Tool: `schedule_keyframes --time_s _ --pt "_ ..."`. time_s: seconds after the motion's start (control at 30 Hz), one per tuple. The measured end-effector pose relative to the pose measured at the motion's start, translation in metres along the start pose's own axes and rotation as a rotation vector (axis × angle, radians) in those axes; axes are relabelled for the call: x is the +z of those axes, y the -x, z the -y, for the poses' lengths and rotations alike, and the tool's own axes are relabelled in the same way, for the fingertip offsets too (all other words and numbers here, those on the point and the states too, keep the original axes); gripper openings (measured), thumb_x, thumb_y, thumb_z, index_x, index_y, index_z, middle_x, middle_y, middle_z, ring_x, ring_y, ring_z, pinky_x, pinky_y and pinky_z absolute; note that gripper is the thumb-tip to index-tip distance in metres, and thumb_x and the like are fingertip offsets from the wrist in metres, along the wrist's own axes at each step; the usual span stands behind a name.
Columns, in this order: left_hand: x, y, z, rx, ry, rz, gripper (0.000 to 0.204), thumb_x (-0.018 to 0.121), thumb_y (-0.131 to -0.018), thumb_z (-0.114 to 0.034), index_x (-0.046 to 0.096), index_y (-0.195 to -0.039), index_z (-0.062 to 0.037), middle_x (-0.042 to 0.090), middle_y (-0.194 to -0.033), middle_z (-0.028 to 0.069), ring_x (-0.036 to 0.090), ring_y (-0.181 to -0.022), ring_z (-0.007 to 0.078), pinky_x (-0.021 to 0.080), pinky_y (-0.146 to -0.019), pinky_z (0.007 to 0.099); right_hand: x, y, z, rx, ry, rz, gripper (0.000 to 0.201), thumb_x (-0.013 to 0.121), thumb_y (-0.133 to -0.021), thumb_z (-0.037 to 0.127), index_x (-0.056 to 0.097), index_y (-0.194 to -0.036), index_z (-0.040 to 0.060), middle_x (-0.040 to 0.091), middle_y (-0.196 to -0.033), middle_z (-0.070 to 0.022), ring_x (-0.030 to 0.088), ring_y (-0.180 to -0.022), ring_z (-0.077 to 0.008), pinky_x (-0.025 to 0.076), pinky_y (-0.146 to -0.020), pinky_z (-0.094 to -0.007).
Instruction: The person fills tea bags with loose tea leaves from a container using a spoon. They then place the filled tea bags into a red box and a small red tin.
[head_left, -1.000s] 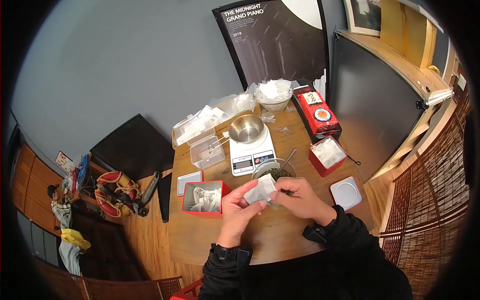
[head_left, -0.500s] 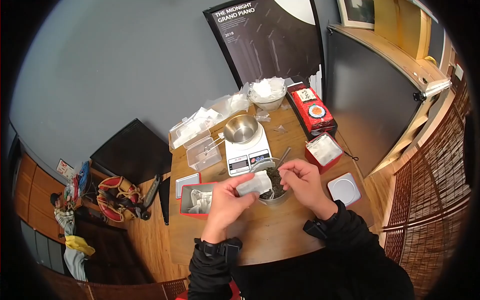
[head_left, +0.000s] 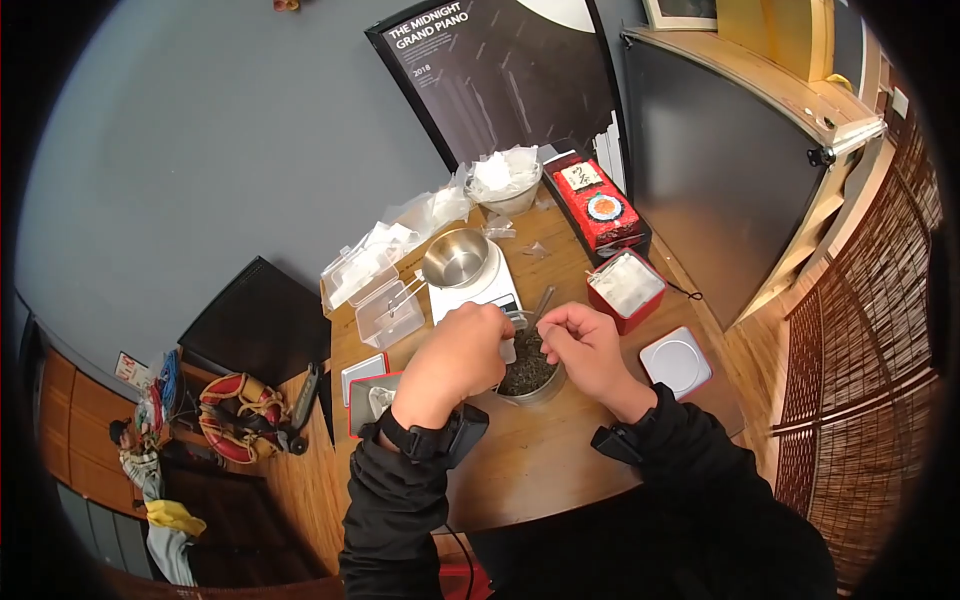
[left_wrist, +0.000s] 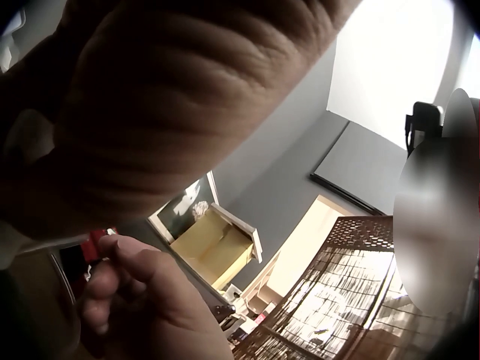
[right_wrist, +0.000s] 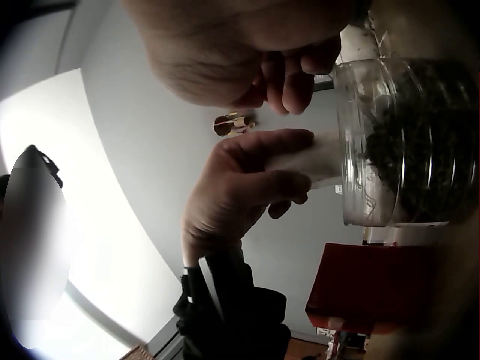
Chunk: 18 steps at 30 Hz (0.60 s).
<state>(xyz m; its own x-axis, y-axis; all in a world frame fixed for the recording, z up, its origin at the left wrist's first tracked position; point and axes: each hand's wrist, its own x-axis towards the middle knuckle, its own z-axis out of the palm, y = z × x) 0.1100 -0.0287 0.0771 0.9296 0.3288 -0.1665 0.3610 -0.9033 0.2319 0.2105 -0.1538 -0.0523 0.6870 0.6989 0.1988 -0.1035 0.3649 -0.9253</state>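
Right wrist alone clearly shows left grip (right_wrist: pixel 238 180) pinching a pouch (right_wrist: pixel 321 159); right grip (head_left: pixel 588 352) unclear.

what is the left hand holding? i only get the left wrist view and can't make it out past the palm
Observer: The right wrist view shows the left hand pinching a small white bag right by the mouth of a clear jar.
Operator: ok and what's in that jar
Observer: Dark leafy bits, plain to see from above in the head view.
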Motion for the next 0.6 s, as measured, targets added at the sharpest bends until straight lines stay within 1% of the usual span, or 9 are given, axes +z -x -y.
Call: schedule_keyframes --time_s 0.13,0.2,0.33,0.4,0.43,0.5,0.53,0.6 --pt "-0.004 -0.002 -0.003 -0.031 -0.007 0.064 0.037 0.066 -0.068 0.004 0.073 -0.105 -0.0003 0.07 -0.1 0.0232 0.067 -0.098 0.0371 0.054 -0.086 0.0382 0.0 0.0 0.0 0.002 -0.009 -0.003 0.008 0.062 -0.093 0.007 0.064 -0.094 -0.0006 0.065 -0.077 -0.0029 0.059 -0.065 -0.0054 0.048 -0.058 -0.0207" --pt "-0.003 -0.002 0.0 -0.024 0.009 0.041 0.038 0.066 -0.068 0.004 0.074 -0.105 -0.0004 0.071 -0.1 0.0231 0.068 -0.097 0.0376 0.054 -0.086 0.0384 0.0 0.0 0.001 0.008 0.014 0.008 0.007 0.061 -0.093 0.004 0.065 -0.095 -0.0017 0.066 -0.081 -0.0045 0.061 -0.066 -0.0073 0.049 -0.057 -0.0214" --pt "-0.002 0.002 0.006 -0.001 0.04 -0.006 0.038 0.067 -0.068 0.003 0.074 -0.105 -0.0006 0.071 -0.099 0.0236 0.068 -0.095 0.0378 0.054 -0.085 0.0386 -0.001 -0.001 0.0 0.014 0.019 0.017 0.007 0.061 -0.093 0.004 0.064 -0.095 -0.0018 0.066 -0.08 -0.0046 0.061 -0.066 -0.0073 0.049 -0.057 -0.0213" --pt "-0.005 0.008 0.006 -0.02 0.04 -0.034 0.037 0.069 -0.068 0.002 0.074 -0.104 -0.0001 0.071 -0.098 0.0235 0.07 -0.093 0.0352 0.054 -0.083 0.0376 -0.001 -0.001 -0.001 -0.005 0.018 0.014 0.007 0.061 -0.093 0.005 0.065 -0.095 -0.0017 0.066 -0.08 -0.0045 0.06 -0.065 -0.0072 0.049 -0.057 -0.0212" --pt "-0.005 0.011 0.009 -0.021 0.04 -0.035 0.037 0.069 -0.068 0.002 0.074 -0.104 -0.0001 0.071 -0.098 0.0235 0.07 -0.093 0.0352 0.054 -0.083 0.0376 -0.001 -0.001 0.0 -0.005 0.018 0.015 0.007 0.061 -0.093 0.005 0.065 -0.095 -0.0017 0.066 -0.08 -0.0045 0.06 -0.065 -0.0072 0.049 -0.057 -0.0212" --pt "-0.004 0.018 0.015 -0.028 0.195 -0.069 0.039 0.068 -0.069 0.003 0.073 -0.107 -0.0012 0.07 -0.101 0.024 0.067 -0.096 0.0408 0.054 -0.085 0.0417 -0.001 -0.001 0.0 -0.006 0.013 0.016 0.008 0.061 -0.094 0.005 0.065 -0.095 -0.0016 0.066 -0.079 -0.0041 0.06 -0.065 -0.007 0.048 -0.057 -0.0211" --pt "-0.001 0.022 0.02 -0.025 0.193 -0.068 0.039 0.068 -0.069 0.003 0.073 -0.107 -0.0012 0.07 -0.101 0.024 0.067 -0.096 0.0408 0.054 -0.085 0.0417 -0.001 -0.001 0.0 -0.008 0.012 0.013 0.008 0.061 -0.094 0.005 0.065 -0.095 -0.0016 0.066 -0.079 -0.0041 0.06 -0.065 -0.007 0.048 -0.057 -0.0211" --pt "0.01 0.032 0.029 0.007 0.305 -0.257 0.045 0.072 -0.07 0.0 0.07 -0.114 -0.0011 0.072 -0.097 0.0209 0.071 -0.093 0.0307 0.055 -0.08 0.0372 -0.001 -0.001 -0.001 0.0 0.001 0.013 0.008 0.061 -0.093 0.006 0.065 -0.094 -0.0005 0.065 -0.078 -0.0028 0.058 -0.065 -0.0054 0.048 -0.058 -0.021"
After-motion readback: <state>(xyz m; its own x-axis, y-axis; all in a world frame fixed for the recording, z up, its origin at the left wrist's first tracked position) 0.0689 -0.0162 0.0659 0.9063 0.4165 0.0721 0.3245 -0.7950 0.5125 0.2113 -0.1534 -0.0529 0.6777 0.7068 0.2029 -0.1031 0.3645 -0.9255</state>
